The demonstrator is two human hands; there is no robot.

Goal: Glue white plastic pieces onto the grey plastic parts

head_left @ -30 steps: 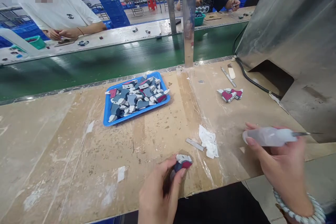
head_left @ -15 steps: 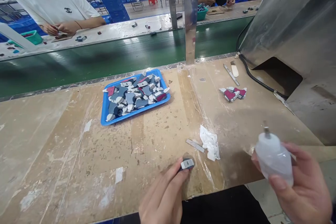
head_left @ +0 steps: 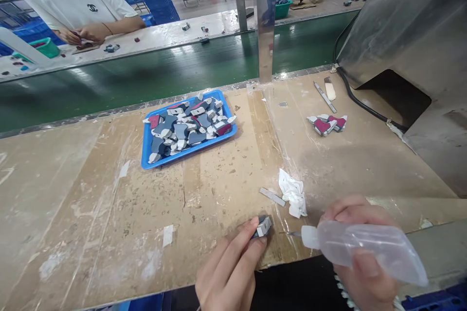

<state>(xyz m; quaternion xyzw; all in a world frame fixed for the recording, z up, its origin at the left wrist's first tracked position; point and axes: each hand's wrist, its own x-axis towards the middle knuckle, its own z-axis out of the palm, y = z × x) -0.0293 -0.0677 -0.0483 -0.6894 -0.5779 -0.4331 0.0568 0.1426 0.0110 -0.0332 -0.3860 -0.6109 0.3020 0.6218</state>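
A small grey-and-white plastic piece (head_left: 262,226) sits low in the frame, just right of centre, pinched between the fingertips of the left hand (head_left: 229,272) at the near edge of the worn wooden bench (head_left: 91,204). The right hand (head_left: 359,257), lower right, is wrapped around a translucent soft squeeze bottle (head_left: 365,250); its thin metal nozzle points left at the piece, though whether the tip touches is hard to make out. Both wrists are cut off by the bottom edge. Just above lie a crumpled white tissue (head_left: 294,197) and a flat metal strip (head_left: 272,197). Further up, left of centre, a blue plastic tray (head_left: 147,148) holds many similar pieces.
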